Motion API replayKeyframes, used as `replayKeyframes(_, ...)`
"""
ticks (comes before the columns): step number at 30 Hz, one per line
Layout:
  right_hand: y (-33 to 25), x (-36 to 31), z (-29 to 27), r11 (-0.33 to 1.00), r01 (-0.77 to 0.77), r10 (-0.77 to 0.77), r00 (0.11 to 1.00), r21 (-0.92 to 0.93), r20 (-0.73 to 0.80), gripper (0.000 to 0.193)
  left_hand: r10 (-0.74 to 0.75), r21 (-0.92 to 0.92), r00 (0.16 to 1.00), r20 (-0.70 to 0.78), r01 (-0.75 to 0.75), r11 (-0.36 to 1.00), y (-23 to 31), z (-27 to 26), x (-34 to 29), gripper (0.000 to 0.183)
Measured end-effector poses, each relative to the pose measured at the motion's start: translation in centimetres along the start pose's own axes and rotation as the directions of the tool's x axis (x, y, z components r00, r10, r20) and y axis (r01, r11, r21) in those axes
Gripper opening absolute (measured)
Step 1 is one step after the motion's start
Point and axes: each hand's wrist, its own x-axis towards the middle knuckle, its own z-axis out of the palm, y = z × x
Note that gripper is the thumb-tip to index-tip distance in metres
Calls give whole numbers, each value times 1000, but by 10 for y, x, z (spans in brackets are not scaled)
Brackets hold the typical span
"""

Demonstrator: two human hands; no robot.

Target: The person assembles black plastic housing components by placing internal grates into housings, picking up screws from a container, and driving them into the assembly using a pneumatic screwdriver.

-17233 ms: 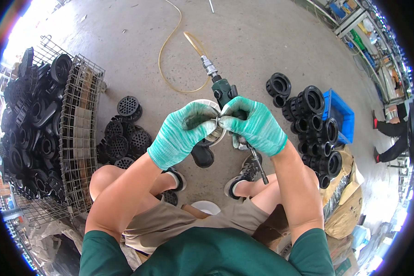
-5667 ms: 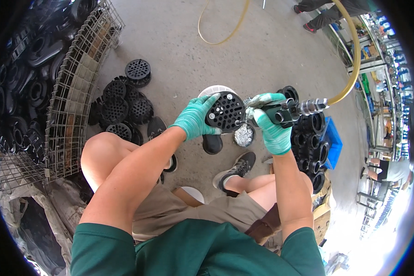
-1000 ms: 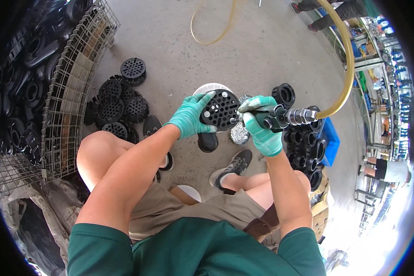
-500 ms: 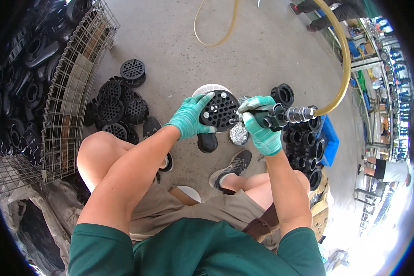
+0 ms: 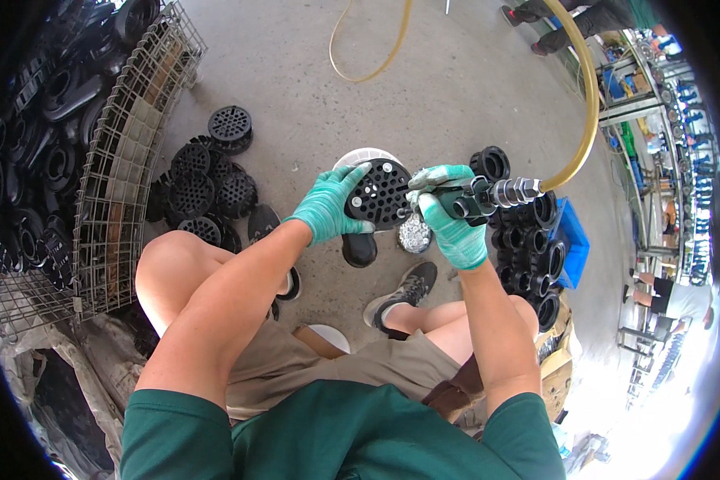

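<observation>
My left hand (image 5: 332, 206), in a green-and-white glove, grips a round black drain grate (image 5: 376, 192) full of holes by its left edge. Bright metal screw heads show on the grate's face near its rim. A black rounded piece (image 5: 360, 250) sticks out below it, partly hidden. My right hand (image 5: 450, 220), gloved alike, is wrapped round a black air screwdriver (image 5: 476, 200). The tool's tip is at the grate's right edge; whether it touches is too small to tell. A pile of small silvery screws (image 5: 414, 234) lies just beneath.
At left, more grates (image 5: 192, 192) lie heaped beside a wire cage (image 5: 124, 160) of black parts. A white round thing (image 5: 364, 155) sits behind the grate. Black rings (image 5: 528, 264) and a blue crate (image 5: 570, 244) stand at right. A yellow hose (image 5: 588, 120) arches overhead. Other people are farther off.
Both hands, the grate and the air screwdriver have shifted slightly left. The tool's tip sits a little closer over the grate's right edge. Both grips are unchanged.
</observation>
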Motion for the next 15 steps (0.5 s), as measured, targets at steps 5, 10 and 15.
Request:
replayKeyframes(5,-23,15,11,985,117,-122,992,126,33,34,18,-43,999,-36,-20,999,7,-2,1,120)
replayKeyframes(10,-6,14,37,993,14,-14,1000,120,-1,35,3,-28,1000,11,-3,1000,0,1,2,115)
replayKeyframes(15,2,23,58,992,32,-33,999,119,0,33,53,-117,999,-8,-54,992,-6,4,5,115)
